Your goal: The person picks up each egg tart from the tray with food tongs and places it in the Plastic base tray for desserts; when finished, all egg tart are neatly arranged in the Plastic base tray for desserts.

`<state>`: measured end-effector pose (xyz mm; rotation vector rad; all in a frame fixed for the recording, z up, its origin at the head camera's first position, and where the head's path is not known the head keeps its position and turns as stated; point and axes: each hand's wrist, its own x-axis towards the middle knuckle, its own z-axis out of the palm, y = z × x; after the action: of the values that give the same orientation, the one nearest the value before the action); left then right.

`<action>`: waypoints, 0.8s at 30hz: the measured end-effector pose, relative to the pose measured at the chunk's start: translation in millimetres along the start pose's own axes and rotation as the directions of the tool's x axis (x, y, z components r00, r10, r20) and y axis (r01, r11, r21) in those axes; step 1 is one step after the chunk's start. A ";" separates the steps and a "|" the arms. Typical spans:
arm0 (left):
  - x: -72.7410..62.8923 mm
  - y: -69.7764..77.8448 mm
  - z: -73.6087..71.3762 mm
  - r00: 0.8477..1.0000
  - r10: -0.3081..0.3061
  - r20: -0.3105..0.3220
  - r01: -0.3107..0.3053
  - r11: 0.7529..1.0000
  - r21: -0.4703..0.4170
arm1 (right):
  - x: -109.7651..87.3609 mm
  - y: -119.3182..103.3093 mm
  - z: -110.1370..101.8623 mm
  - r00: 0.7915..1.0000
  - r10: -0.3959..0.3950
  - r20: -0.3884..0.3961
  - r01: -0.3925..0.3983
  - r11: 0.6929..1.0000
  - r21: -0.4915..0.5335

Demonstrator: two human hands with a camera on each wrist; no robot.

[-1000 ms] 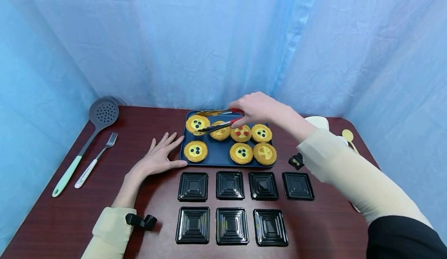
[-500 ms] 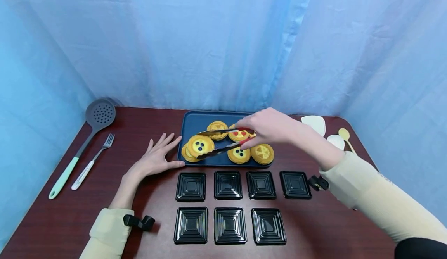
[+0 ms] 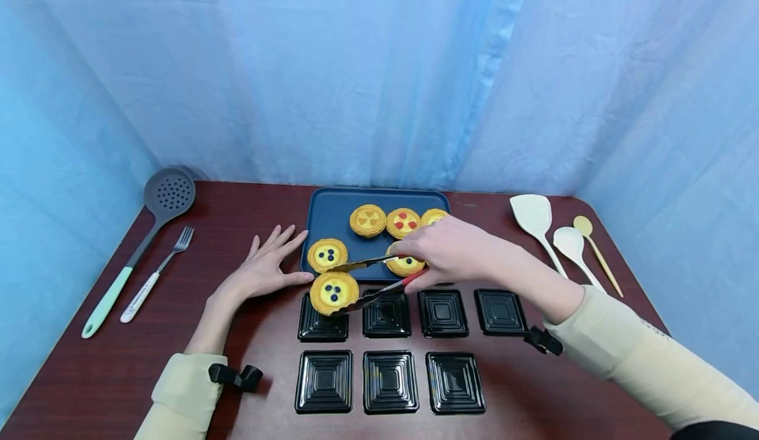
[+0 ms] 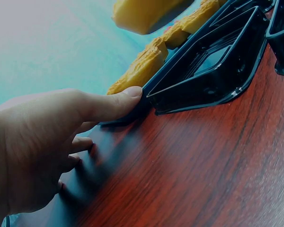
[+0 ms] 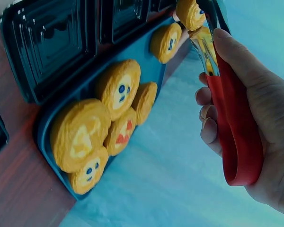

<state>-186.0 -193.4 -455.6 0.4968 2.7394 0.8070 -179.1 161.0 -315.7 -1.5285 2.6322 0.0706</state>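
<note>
My right hand (image 3: 453,252) grips red-handled tongs (image 5: 236,127), whose tips pinch a blueberry-topped egg tart (image 3: 334,293). That tart hangs over the front left edge of the blue tray (image 3: 332,206) and the back left black square box (image 3: 320,329). In the left wrist view the lifted tart (image 4: 144,16) shows above the tray. My left hand (image 3: 261,270) rests with spread, straight fingers at the tray's left edge, the thumb touching its corner. Several tarts sit on the tray, one with blueberries (image 3: 327,254) and one with red pieces (image 3: 404,222); my right hand hides some of them.
More black square boxes (image 3: 389,381) stand in two rows before the tray. To the left lie a grey skimmer (image 3: 170,196) and a fork (image 3: 157,275). A white spatula (image 3: 532,216), a white ladle (image 3: 570,244) and a yellow spoon (image 3: 584,226) lie right.
The tongs took hold of the back left blueberry tart, lifted it off the tray and carried it forward over the near edge. My left hand stayed at the tray.
</note>
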 end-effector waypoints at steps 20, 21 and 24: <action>0.1 -1.5 -0.9 1.000 0.002 0.007 -0.002 1.000 -0.002 | 14.4 -13.4 15.9 0.999 -0.030 0.032 0.031 0.999 -0.028; 0.2 -1.5 -0.9 1.000 0.001 0.008 -0.001 1.000 -0.002 | 14.8 -13.6 16.4 0.999 -0.028 0.035 0.029 0.999 -0.026; 0.6 -0.9 -0.5 1.000 -0.001 0.010 0.001 1.000 -0.001 | 15.7 -13.9 17.8 0.999 -0.026 0.037 0.027 0.999 -0.030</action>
<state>-186.9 -194.1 -455.8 0.4977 2.7294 0.8039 -173.7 142.1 -335.0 -1.5560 2.5933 0.1360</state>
